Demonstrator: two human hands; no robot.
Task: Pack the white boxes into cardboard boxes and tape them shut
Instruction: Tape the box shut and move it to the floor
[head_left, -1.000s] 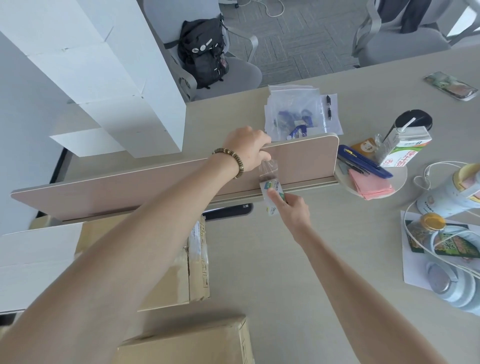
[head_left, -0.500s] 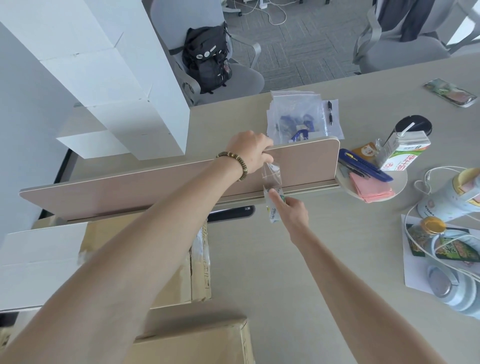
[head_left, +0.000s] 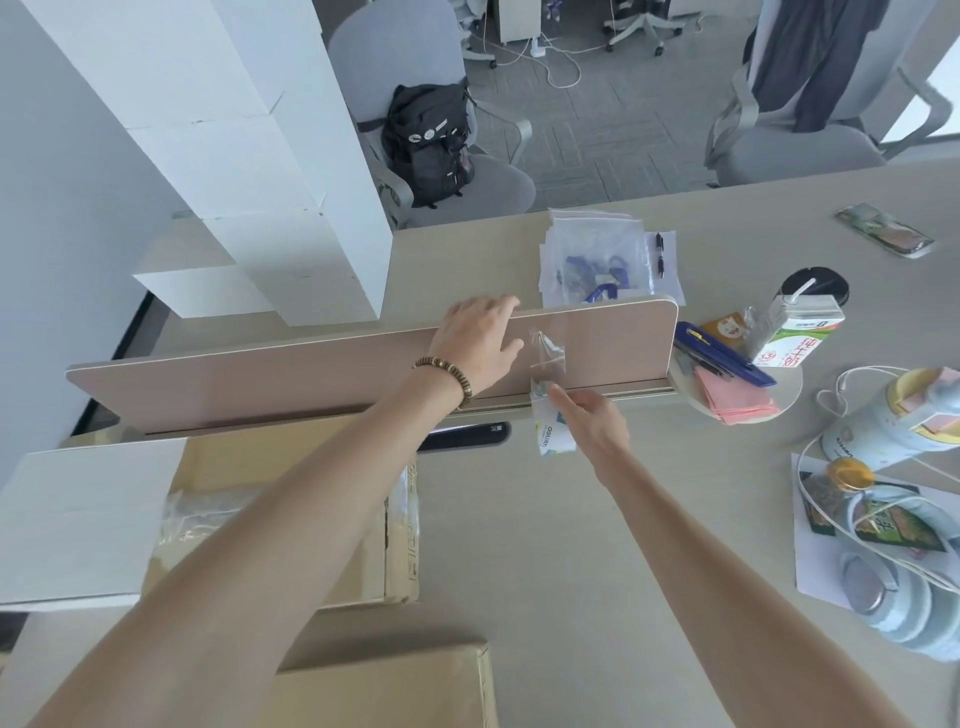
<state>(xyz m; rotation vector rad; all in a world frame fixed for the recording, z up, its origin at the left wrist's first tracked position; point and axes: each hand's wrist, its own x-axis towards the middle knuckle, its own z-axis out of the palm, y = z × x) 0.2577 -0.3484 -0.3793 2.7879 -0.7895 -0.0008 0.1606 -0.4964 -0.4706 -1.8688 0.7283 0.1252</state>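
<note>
At the low desk divider (head_left: 322, 371), the right hand (head_left: 592, 423) pinches the top of a small white tape dispenser (head_left: 551, 435), its fingers curled round it, with a crumpled strip of clear tape (head_left: 546, 356) rising from it and lying against the divider's face. The left hand (head_left: 480, 345), a beaded bracelet (head_left: 448, 371) on its wrist, has its fingers spread and relaxed, the fingertips at the divider's top edge just beside the tape strip, gripping nothing. Below the left forearm an open cardboard box (head_left: 311, 467) sits against the divider, a flat white box (head_left: 83, 519) lying over its left part. Another cardboard box (head_left: 395, 686) shows at the bottom edge. Beyond the divider, a tall stack of white boxes (head_left: 249, 156) stands on the table (head_left: 519, 545) at the left. To the right lie plastic bags (head_left: 597, 260), a milk carton (head_left: 795, 332), pink notes (head_left: 737, 400) on a small round shelf and several bottles (head_left: 893, 415).
</note>
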